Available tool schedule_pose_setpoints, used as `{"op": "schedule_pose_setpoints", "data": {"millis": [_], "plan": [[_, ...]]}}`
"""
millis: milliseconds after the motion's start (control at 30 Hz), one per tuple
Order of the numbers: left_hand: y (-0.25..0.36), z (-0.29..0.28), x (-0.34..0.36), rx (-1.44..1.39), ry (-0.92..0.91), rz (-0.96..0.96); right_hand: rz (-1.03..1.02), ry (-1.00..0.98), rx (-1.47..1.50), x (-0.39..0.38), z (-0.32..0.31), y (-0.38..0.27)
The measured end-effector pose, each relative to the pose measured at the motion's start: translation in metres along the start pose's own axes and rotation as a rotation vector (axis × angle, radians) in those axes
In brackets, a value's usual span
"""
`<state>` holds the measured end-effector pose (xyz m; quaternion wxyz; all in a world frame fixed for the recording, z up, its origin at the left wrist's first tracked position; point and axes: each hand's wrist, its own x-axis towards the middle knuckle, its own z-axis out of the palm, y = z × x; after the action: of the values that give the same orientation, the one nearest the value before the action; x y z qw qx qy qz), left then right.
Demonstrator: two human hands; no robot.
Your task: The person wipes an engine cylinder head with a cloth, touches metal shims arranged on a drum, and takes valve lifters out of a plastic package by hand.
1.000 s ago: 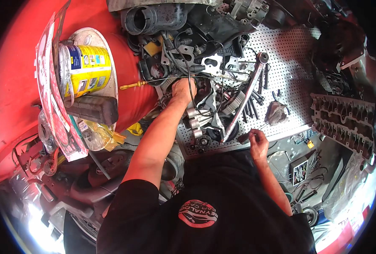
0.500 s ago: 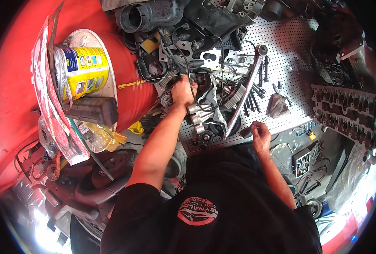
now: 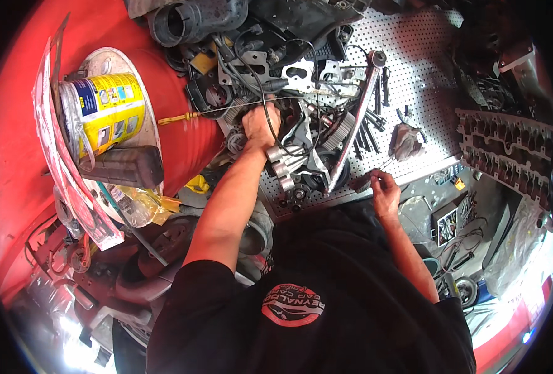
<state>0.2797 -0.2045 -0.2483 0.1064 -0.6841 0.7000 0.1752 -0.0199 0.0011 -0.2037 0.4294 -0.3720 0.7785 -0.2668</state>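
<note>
The long wrench [image 3: 356,121] slants from upper right to lower left. Left of it, the left hand [image 3: 262,126] reaches among metal engine parts [image 3: 282,167], grip hidden. Right of its lower end, nearer, the right hand [image 3: 385,194] curls; pinch undeterminable.

Uneven light, hot reflections on perforated metal counter [image 3: 413,68], left hand [image 3: 261,126] brightly lit, black shirt [image 3: 376,287] near detail-less, upper right in deep shadow, blown-out glare at both lower corners, fisheye bend, black vignette.
</note>
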Motion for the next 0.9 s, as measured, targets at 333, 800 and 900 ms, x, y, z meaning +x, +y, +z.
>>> {"op": "schedule_pose_setpoints", "data": {"millis": [333,800,900], "plan": [[0.000,-0.001,0.006,-0.327,0.004,-0.200,-0.016,-0.008,-0.025,-0.003,0.003,-0.002],[-0.009,0.019,-0.002,-0.578,0.224,-0.039,-0.133,-0.280,-0.014,0.011,0.079,-0.099],[-0.010,0.015,-0.007,-0.532,0.227,-0.043,-0.152,-0.200,-0.219,0.007,0.093,-0.108]]}}
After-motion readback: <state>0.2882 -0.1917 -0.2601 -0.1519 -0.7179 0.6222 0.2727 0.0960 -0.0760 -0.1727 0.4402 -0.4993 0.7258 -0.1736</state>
